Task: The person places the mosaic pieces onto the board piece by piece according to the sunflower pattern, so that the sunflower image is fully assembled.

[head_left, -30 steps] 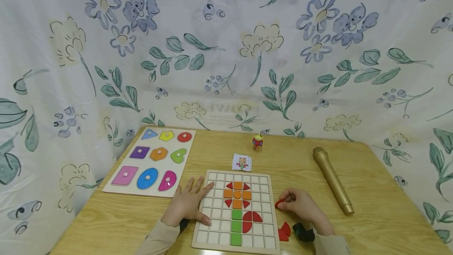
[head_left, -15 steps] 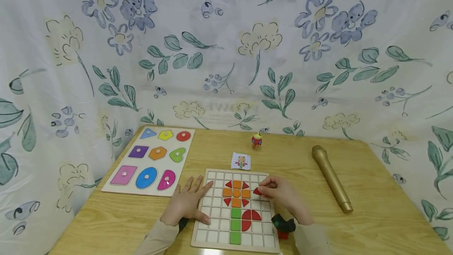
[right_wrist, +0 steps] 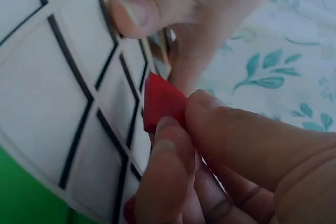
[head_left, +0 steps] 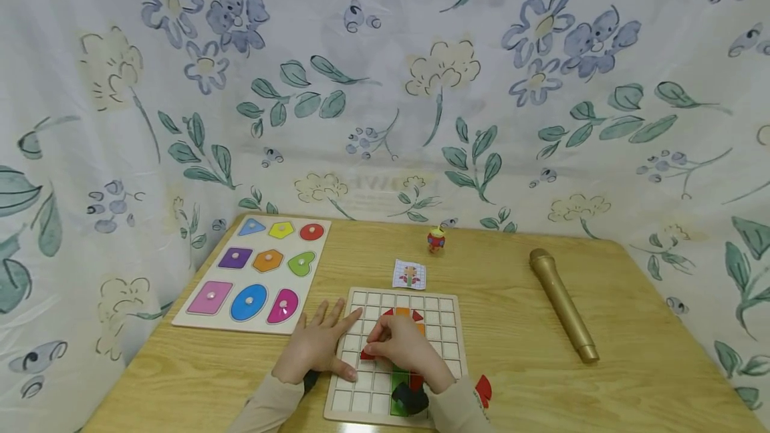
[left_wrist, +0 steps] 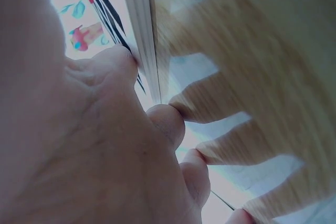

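My right hand (head_left: 404, 346) pinches a red quarter-circle tile (right_wrist: 164, 103) between thumb and fingertips, over the left middle cells of the gridded wooden board (head_left: 361, 401). In the right wrist view the tile is tipped on edge, close over the white cells. The left hand (head_left: 314, 351) rests with spread fingers on the board's left edge, its thumb lying on the cells; in the left wrist view its fingertips reach past the edge to the table. Orange tiles (head_left: 403, 312), red triangles (head_left: 416, 316) and green square tiles (head_left: 398, 378) sit on the board, partly hidden by my right hand.
A loose red tile (head_left: 484, 389) lies right of the board, beside my right sleeve. Behind the board are a small pattern card (head_left: 409, 274) and a toy figure (head_left: 436, 239). A shape puzzle (head_left: 259, 313) stands left, a gold microphone (head_left: 563, 305) right.
My right hand has carried the red tile from the table right of the board, across it, to the left middle cells. The left hand has stayed in place.
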{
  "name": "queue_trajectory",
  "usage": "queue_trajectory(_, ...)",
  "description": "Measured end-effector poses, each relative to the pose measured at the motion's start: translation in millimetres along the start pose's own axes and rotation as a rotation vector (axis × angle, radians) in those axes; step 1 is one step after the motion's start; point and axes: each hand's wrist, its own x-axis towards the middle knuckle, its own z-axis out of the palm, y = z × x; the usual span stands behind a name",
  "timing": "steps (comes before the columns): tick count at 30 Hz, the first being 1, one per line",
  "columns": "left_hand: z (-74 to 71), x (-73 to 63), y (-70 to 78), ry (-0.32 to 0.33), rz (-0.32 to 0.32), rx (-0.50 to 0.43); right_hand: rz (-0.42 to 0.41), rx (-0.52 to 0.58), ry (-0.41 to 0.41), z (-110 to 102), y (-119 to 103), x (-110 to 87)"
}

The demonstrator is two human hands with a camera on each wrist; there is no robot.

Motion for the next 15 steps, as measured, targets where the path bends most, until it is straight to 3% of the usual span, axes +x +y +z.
queue_trajectory(5, 1.0, 0.6, -0.3, -0.001, 0.003, 0.007, 0.009, -0.078, 0.017, 9.3, -2.1, -1.2)
queue_trajectory(15, 1.4, 0.9, -1.0, 0.003, -0.003, 0.012, -0.073, -0.298, 0.021, 17.5, -2.7, -2.4)
